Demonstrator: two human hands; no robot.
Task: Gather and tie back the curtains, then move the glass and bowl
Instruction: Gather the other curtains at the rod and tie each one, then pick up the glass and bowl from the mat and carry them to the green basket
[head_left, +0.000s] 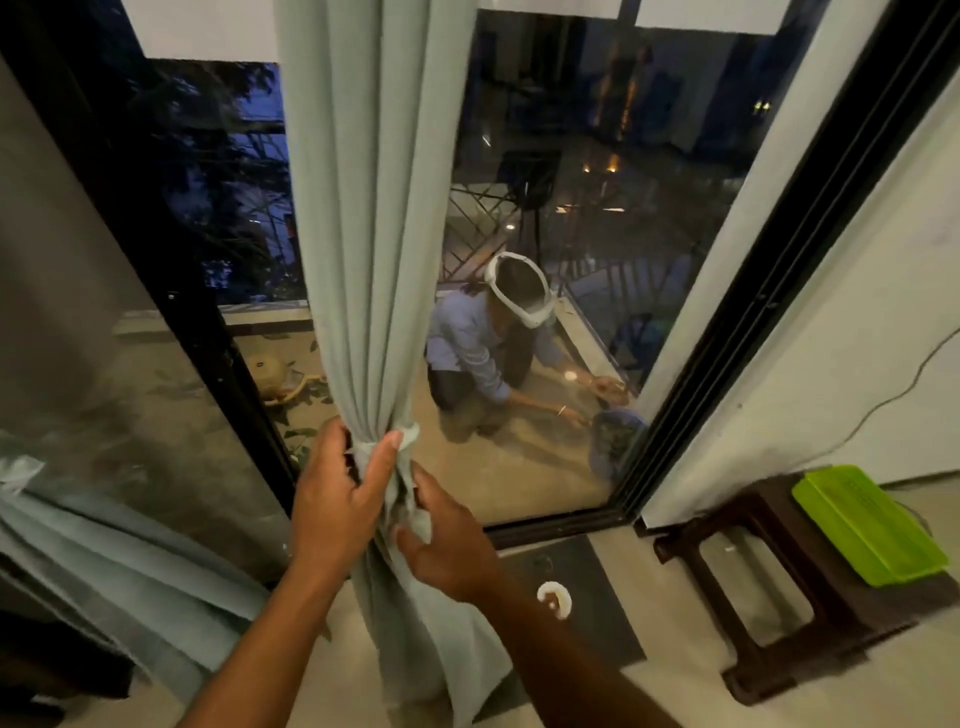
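A big glass door (597, 208) with dark frame fills the view, and a person is reflected in it. In front hangs the pale green curtain (374, 208), gathered into one column, with a tie band (400, 441) of the same cloth around it. The left hand (337, 499) has its grip clamped on the gathered folds at the band. The right hand (447, 540) seems to pinch the cloth just below. At right stands a dark stool (769, 597) carrying a green tray (867, 525).

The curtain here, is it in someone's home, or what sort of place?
Probably a home, at a glass balcony door after dark. Both hands, left and right, grip a gathered pale green curtain; a dark stool holding a green tray stands by the wall.
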